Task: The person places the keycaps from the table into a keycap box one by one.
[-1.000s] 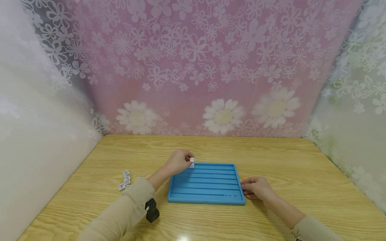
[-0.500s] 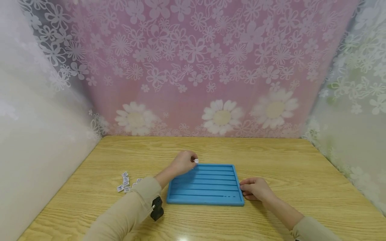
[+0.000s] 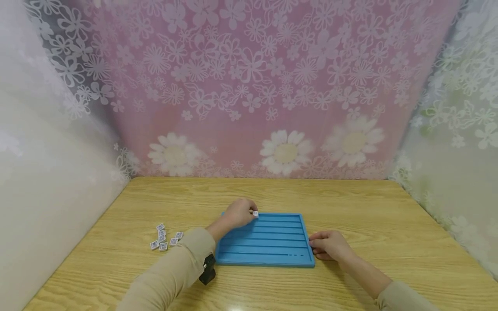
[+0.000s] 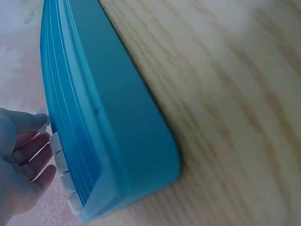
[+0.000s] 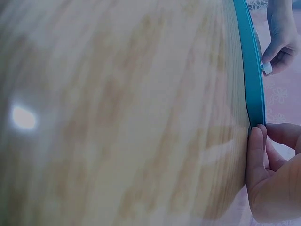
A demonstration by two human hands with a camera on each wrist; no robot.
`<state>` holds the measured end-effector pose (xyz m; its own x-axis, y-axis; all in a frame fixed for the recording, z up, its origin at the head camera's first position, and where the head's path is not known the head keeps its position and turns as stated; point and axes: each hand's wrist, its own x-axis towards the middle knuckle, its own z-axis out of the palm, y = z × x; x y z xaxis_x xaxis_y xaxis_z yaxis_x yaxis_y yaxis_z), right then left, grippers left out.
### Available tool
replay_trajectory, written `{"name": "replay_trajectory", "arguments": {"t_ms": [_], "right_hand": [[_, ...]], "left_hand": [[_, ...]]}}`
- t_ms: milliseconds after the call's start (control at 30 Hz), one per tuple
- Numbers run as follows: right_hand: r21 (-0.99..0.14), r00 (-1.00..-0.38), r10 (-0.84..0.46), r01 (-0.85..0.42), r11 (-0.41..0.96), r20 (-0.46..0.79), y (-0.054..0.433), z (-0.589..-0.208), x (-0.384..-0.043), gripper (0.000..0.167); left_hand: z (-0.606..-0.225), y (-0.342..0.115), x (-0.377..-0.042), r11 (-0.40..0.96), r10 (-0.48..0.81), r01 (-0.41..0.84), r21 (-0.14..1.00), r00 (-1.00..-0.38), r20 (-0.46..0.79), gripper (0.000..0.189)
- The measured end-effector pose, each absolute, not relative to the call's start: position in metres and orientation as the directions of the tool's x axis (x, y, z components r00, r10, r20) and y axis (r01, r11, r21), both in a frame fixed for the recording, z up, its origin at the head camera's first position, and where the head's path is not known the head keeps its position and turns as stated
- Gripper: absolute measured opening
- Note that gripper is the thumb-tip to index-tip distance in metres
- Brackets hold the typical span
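My left hand [image 3: 240, 212] reaches over the far side of a ridged blue tray [image 3: 268, 250]. Its thumb and fingers pinch a small white tile [image 3: 255, 214] at the far rim. In the left wrist view, several white tiles [image 4: 67, 182] stand in a row along the tray's far edge, beside the fingers; in the head view the hand covers them. My right hand [image 3: 332, 245] is at the tray's right side, holding the edge between thumb and fingers. From the right wrist, the thumb [image 5: 256, 146] and index finger meet at the end of the tray wall.
Several loose white tiles [image 3: 161, 238] with dark printed marks lie on the wooden table [image 3: 350, 198], left of the tray. A black wrist device [image 3: 208, 270] hangs at the left sleeve. A pink flowered curtain [image 3: 249, 108] closes off the back.
My left hand has shifted slightly right along the far rim and lowered its tile to the tray. More loose tiles show as the left arm moves right. The right hand keeps its place.
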<state>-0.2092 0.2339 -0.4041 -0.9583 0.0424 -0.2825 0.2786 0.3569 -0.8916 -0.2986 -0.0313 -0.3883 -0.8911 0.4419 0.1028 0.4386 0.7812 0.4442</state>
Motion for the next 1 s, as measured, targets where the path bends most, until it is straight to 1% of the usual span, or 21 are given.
{"name": "replay_trajectory", "arguments": {"t_ms": [133,367,767,1000], "right_hand": [[-0.896,-0.959,0.014,0.270,0.351,-0.284,0.2358,-0.4054,-0.2106,0.021],[-0.894,-0.962,0.057,0.270,0.359,-0.268,0.2324,-0.4046,-0.2088,0.021],[-0.890,-0.958,0.065,0.283,0.356,-0.279,0.2318,-0.4041,-0.2085,0.020],[-0.889,-0.959,0.060,0.280,0.363,-0.278,0.2327,-0.4060,-0.2089,0.020]], "left_hand": [[-0.3908,-0.0326,-0.2992,0.778,0.431,0.425,0.463,-0.897,0.099,0.015],[-0.3960,-0.0343,-0.3012,0.769,0.438,0.425,0.478,-0.894,0.091,0.013],[-0.3981,-0.0362,-0.3032,0.768,0.422,0.404,0.498,-0.903,0.081,0.006],[-0.3967,-0.0374,-0.3038,0.779,0.409,0.381,0.498,-0.911,0.057,0.009]]}}
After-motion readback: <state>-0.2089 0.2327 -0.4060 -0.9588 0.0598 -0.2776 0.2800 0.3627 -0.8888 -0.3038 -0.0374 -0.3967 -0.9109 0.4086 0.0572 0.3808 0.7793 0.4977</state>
